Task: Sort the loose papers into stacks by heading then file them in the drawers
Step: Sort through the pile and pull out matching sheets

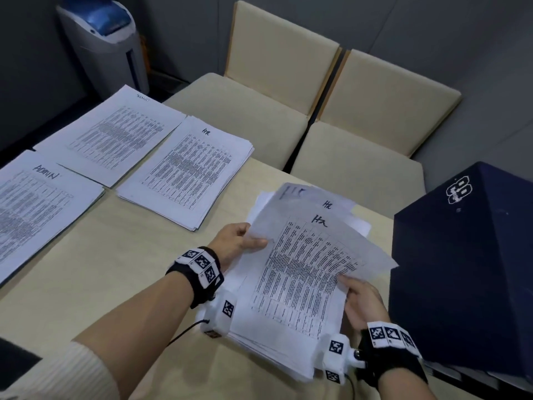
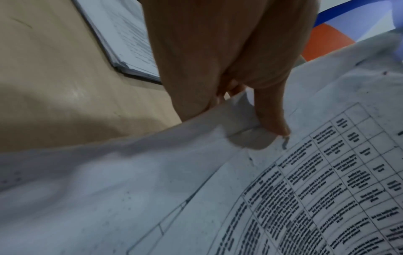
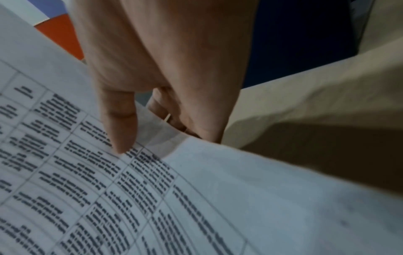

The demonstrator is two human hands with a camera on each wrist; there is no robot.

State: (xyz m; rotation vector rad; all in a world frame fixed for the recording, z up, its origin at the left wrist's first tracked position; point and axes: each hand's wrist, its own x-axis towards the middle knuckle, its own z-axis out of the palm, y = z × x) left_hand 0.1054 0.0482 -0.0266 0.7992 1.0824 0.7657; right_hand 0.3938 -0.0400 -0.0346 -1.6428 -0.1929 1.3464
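I've got the top sheet (image 1: 305,264), headed HR, pinched at both edges above the loose pile (image 1: 274,345) near the tabletop's (image 1: 121,255) front: left hand (image 1: 235,241) thumb over, fingers under, right hand (image 1: 362,298) likewise. To do it well I'd peel only this sheet, then lay it square on the HR stack (image 1: 187,171), beside the ADMIN stack (image 1: 37,203). The far stack's (image 1: 115,134) heading is illegible, and the dark box (image 1: 467,269) shows no drawers.

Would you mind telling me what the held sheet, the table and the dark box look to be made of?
Held sheet: thin matte printer paper; it curls where pinched. Table: pale wood-look laminate, probably; smooth with soft sheen. Dark box: navy, matte, possibly cardboard; unclear.
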